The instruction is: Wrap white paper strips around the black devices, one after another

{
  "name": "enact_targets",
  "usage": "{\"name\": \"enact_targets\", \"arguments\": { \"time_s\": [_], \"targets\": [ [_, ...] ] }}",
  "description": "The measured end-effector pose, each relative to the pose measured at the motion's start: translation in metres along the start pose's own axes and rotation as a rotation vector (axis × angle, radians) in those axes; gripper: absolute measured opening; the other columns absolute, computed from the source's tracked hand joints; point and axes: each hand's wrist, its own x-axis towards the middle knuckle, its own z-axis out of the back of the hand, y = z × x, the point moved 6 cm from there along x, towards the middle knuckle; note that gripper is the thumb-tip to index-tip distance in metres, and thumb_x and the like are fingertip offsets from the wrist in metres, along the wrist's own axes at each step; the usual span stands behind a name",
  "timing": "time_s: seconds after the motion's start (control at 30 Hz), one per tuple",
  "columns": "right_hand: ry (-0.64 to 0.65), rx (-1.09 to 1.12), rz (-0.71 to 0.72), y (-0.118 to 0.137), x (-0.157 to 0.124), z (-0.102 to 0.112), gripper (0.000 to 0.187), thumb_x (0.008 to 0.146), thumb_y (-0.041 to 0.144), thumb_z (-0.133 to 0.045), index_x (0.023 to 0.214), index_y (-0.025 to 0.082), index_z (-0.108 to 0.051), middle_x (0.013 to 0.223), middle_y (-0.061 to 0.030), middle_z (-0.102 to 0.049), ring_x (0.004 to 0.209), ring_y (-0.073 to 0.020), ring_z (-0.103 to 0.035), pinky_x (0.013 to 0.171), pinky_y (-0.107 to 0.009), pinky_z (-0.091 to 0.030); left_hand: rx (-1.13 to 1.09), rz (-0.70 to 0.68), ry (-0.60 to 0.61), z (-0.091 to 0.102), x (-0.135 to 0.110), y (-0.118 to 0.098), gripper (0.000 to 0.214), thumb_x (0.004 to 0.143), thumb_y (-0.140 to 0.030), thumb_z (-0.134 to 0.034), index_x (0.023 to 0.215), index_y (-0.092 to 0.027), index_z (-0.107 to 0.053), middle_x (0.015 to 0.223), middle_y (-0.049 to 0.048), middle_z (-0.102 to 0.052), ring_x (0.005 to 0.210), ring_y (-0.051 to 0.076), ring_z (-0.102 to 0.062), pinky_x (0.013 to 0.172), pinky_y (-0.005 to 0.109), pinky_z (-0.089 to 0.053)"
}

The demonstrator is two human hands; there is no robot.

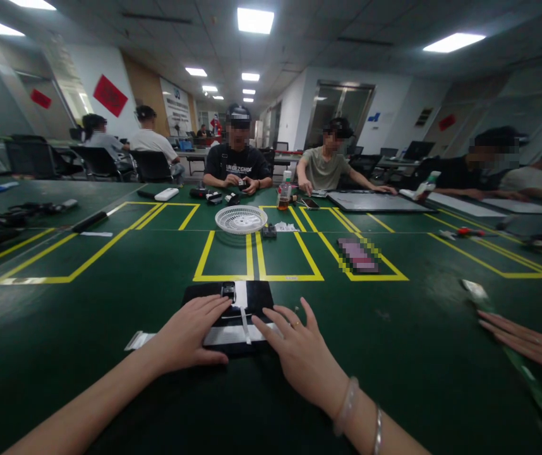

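A flat black piece (259,294), seemingly fabric, lies on the green table in front of me. White bands cross it, and a small black rectangular part (228,291) sits near its top edge. My left hand (190,332) rests flat on its left side, fingers stretched out and reaching up to that small part. On the right side lies my right hand (302,351), fingers spread, with the tips touching the piece near a thin white strip (245,325). A pale strap end (139,340) sticks out to the left beneath my left forearm.
Beyond the yellow tape outlines stand a white round basket (241,219) and a bottle (283,197). A pinkish phone-like object (359,254) lies right of centre. Another person's hand (527,338) is at the right edge, by a green strip (527,373). Two people sit opposite.
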Motion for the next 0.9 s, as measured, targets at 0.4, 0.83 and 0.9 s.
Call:
{"name": "enact_targets", "arguments": {
  "time_s": [0.4,0.83,0.9],
  "targets": [
    [-0.129,0.050,-0.038,-0.005,-0.001,0.023,0.059,0.089,0.007,-0.042,0.143,0.031,-0.042,0.136,-0.0038,-0.057,0.129,-0.0238,-0.045,0.114,-0.060,-0.007,0.030,-0.044,-0.107,0.016,-0.003,0.006,0.076,0.074,-0.053,-0.078,0.138,-0.024,-0.050,0.138,0.0089,-0.051,0.130,0.031,-0.044,0.119,0.056,-0.012],
    [-0.128,0.144,-0.023,-0.011,-0.001,0.017,0.048,0.093,0.013,-0.045,0.137,0.030,-0.049,0.125,-0.0031,-0.064,0.123,-0.0222,-0.051,0.114,-0.057,-0.018,0.235,0.734,-0.234,0.072,-0.095,0.212,0.068,0.085,-0.062,-0.054,0.129,-0.011,-0.058,0.139,0.0182,-0.048,0.129,0.037,-0.040,0.110,0.064,-0.015],
    [-0.121,0.166,-0.015,-0.011,0.000,0.017,0.046,0.093,0.013,-0.045,0.136,0.030,-0.050,0.123,-0.0025,-0.065,0.121,-0.0218,-0.052,0.114,-0.057,-0.019,0.207,0.908,-0.203,0.076,-0.125,0.237,0.074,0.086,-0.068,-0.048,0.131,-0.010,-0.056,0.139,0.0188,-0.049,0.126,0.039,-0.042,0.108,0.063,-0.018]
  ]
}}
